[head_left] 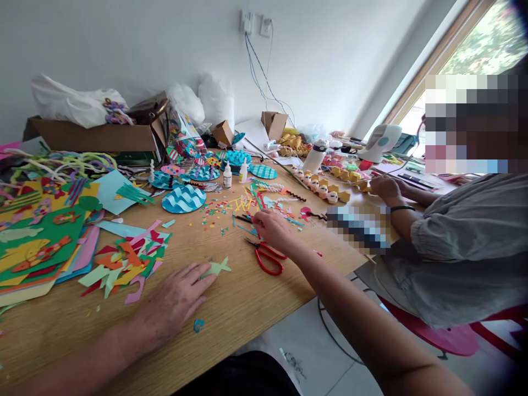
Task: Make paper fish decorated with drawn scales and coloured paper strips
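Observation:
My left hand [175, 300] lies flat on the wooden table, fingers stretched out. Its fingertips rest on a pale green paper fish [220, 267], whose tail shows beyond them. My right hand [274, 228] reaches forward over small coloured paper strips, fingers bent down and pressed together; what is between them, if anything, is hidden. A dark thin tool [242, 218] lies by its fingertips. Just below that hand are scissors [269, 261] with red handles, lying on the table. A small blue paper scrap [198, 325] sits near my left hand.
Coloured paper scraps [127, 258] and stacked sheets [45, 236] are at left. Blue wavy discs [183, 199], two glue bottles [227, 176] and tiny paper bits [218, 212] lie ahead. At right a co-worker's hands [388, 190] work beside egg-carton strips with small faces [322, 190].

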### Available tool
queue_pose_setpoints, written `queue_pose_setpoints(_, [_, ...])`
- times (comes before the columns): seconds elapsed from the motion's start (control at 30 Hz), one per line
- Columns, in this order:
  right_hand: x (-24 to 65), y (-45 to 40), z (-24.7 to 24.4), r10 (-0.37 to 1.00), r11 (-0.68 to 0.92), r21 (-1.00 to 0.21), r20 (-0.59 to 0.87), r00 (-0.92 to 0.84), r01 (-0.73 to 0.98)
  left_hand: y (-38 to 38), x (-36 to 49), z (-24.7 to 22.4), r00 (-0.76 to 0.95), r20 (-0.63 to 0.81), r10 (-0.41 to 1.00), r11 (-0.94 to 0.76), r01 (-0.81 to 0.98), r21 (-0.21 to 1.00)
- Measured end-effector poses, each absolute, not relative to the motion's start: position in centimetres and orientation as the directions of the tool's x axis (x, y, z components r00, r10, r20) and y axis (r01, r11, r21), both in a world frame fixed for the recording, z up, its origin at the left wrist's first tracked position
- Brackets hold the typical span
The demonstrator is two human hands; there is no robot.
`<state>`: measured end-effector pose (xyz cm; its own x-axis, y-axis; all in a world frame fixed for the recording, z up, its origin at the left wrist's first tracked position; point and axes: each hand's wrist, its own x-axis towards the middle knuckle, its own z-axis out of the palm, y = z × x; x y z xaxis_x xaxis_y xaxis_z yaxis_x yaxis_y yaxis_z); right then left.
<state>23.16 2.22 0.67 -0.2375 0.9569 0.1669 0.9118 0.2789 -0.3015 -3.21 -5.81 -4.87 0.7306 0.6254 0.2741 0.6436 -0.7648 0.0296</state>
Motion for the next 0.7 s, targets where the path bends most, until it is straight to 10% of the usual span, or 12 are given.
queue_pose_setpoints(0.27, [22.7, 9.8, 0.2, 0.994, 0.078, -0.658, 0.108, -0.009, 0.749, -5.3, -2.1, -5.1, 0.750, 0.413, 0.516, -0.821, 0.571, -0.011])
queue_pose_setpoints(0.7, [17.7, 23.6, -3.0, 0.978, 0.032, -0.795, 0.150, 0.144, 0.606, -4.7, -1.9, -5.7, 0.639, 0.619, 0.457, -0.794, 0.606, -0.040])
